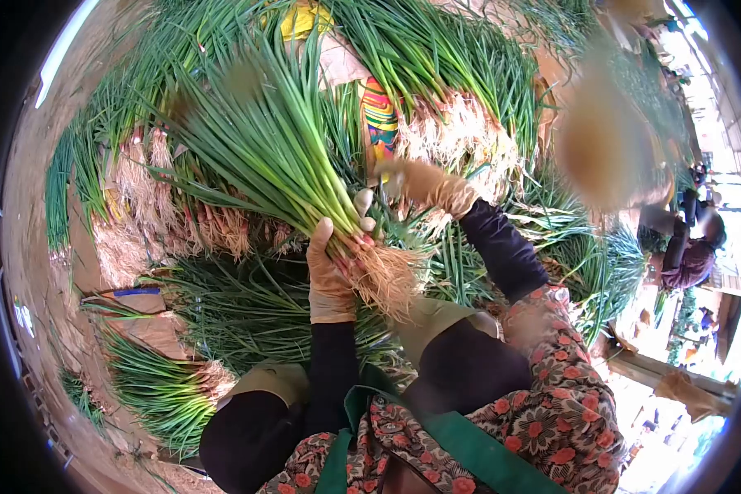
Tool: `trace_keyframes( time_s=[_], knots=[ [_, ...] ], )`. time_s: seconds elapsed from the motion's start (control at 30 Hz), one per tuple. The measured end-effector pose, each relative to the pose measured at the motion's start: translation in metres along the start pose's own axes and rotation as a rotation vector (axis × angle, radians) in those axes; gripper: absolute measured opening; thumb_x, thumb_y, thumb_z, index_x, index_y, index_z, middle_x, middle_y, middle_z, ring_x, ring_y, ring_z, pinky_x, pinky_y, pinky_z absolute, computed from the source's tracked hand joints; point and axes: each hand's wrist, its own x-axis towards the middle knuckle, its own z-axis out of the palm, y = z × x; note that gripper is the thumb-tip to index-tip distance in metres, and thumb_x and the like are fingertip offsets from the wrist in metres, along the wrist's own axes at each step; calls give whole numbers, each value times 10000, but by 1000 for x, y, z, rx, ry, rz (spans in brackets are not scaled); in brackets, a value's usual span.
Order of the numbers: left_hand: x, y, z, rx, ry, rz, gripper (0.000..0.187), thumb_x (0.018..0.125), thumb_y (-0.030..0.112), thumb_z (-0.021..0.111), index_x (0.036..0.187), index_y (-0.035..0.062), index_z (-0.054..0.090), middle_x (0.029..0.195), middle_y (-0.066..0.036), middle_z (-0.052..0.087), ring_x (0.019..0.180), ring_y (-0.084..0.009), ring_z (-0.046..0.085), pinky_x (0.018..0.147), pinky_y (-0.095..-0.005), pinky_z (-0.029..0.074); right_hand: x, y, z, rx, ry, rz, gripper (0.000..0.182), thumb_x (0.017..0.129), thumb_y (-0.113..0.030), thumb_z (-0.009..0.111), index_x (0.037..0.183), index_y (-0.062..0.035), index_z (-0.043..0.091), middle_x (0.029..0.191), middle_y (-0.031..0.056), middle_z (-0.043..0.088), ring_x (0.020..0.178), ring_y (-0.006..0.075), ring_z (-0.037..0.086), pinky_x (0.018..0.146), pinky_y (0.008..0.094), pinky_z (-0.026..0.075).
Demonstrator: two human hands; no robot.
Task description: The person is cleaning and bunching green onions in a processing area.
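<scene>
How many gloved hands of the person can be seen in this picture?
2. The left hand grips a bunch of green onions just above its roots, at the centre. The right hand reaches up and to the right, over the onion piles.

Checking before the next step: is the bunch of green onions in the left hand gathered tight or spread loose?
Gathered at the root end: the left hand closes around the bunch of green onions just above the roots, while its leaves fan out upward.
</scene>
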Motion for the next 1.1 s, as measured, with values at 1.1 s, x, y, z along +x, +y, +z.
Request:
trace_keyframes(
  time_s=[1.1],
  knots=[
    [8,-6,-37,29,127,-120,561,862,251,588,1323,2,384,1223,-180,537,1011,-281,583,811,-418,536,-33,-49,-17,128,48,-16,289,890,-276,576,1053,-42,622,922,195,655,787,256,659,710,376,530]
  ],
)
